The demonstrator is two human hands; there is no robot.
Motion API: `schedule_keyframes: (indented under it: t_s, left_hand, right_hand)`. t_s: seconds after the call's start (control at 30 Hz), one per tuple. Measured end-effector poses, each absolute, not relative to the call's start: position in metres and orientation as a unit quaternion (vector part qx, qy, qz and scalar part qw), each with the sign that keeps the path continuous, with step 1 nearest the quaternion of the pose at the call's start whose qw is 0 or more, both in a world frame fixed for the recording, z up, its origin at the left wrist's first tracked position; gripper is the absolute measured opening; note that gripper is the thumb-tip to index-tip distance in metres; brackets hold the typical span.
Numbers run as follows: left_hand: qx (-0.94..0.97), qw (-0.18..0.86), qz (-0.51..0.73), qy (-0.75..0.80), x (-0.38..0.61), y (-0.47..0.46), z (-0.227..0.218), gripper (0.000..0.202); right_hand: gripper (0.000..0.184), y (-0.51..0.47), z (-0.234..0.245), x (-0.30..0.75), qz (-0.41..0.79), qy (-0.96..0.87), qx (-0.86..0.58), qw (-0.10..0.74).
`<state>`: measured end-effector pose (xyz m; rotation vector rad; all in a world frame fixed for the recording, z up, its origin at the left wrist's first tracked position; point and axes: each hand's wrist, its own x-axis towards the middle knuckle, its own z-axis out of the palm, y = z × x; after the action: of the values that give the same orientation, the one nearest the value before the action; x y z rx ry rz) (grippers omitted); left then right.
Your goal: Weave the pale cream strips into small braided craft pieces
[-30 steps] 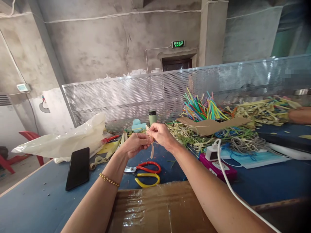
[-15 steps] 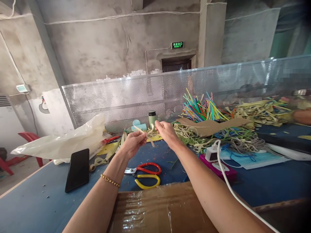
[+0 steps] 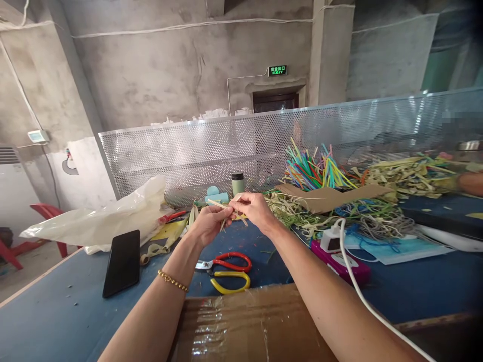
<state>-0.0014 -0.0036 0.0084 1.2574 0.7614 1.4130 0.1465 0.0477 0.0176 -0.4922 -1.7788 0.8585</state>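
Observation:
Pale, narrow dried-leaf strips cross one another between my two hands above the blue table. My left hand, with a beaded bracelet on its wrist, pinches them between thumb and fingers. From the other side my right hand is closed at the fingertips on the same strips, close to the left fingers. How the strips cross is partly hidden by the fingers. Below the hands lie scissors with one red and one yellow handle, next to a taped cardboard box.
A black phone and plastic sheeting are at left. A green-grey bottle stands behind the hands. Right are colourful stems, leaf fibres, a purple power strip with a white cable, and another person's hand.
My right hand has moved left and down to meet my left hand, closing the gap between them. Its fingers now touch the strips beside the left fingers.

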Motion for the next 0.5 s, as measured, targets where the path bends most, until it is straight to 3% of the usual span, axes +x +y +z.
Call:
schedule_keyframes:
  t_s: [0.5]
  left_hand:
    - [0.551, 0.482, 0.593, 0.334, 0.0035, 0.0013, 0.0048, 0.026]
  right_hand:
    - [0.017, 0.0525, 0.0133, 0.1435, 0.188, -0.747, -0.297, 0.565]
